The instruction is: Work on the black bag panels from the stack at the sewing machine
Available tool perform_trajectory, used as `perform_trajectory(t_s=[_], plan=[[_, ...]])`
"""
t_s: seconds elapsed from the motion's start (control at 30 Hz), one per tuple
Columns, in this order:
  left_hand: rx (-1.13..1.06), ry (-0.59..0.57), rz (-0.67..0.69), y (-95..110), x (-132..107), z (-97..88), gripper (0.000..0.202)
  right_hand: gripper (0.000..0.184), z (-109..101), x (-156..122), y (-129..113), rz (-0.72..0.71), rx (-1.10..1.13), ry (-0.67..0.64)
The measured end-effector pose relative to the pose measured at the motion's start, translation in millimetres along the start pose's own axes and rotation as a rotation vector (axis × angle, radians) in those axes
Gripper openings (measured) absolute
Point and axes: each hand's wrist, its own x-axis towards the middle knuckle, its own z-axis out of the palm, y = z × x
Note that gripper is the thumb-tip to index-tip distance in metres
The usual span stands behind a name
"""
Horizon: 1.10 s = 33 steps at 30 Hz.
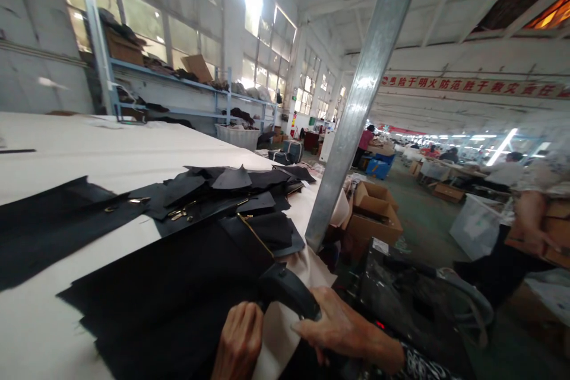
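My right hand (pixel 341 326) is closed round the dark curved handle (pixel 287 288) of a tool, probably an iron, at the near edge of the white table (pixel 89 154). My left hand (pixel 238 341) is curled with its fingers pressed on black fabric (pixel 169 297) lying beside the handle. Several more black cut pieces (pixel 231 190) are piled farther along the table, with small brass-coloured fittings (pixel 178 212) among them. The tool's body is hidden by fabric and my hands.
A slanted metal post (pixel 360 95) rises at the table's right edge. Open cardboard boxes (pixel 374 214) stand on the floor beyond it. A dark machine (pixel 409 297) sits at the right. A person (pixel 529 214) carrying a box passes at far right. Shelving (pixel 178 80) lines the wall.
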Motion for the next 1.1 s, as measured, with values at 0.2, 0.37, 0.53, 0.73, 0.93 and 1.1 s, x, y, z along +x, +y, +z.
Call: perform_trajectory(t_s=[0.2, 0.37, 0.53, 0.73, 0.93, 1.1], plan=[[-0.048, -0.078, -0.064, -1, 2, -2.1, 0.023, 0.017, -20, -13, -14, -0.07, -0.015, 0.144], [-0.048, -0.11, -0.07, -2, -8, 4.5, 0.024, 0.014, -12, -32, -16, -0.008, -0.053, 0.07], [-0.066, -0.033, -0.081, -1, -5, 5.1, 0.022, 0.014, 5, -12, -11, 0.028, -0.055, 0.001], [-0.024, -0.003, -0.149, 4, 2, 7.3, 0.019, 0.023, -7, 12, 1, -0.084, -0.003, 0.071], [0.013, 0.057, -0.154, 1, -2, 13.3, 0.026, 0.025, -36, -9, -2, -0.129, 0.025, 0.133], [0.084, 0.115, -0.084, -6, -9, 21.9, 0.027, 0.027, -44, 9, -31, -0.179, 0.054, 0.087]])
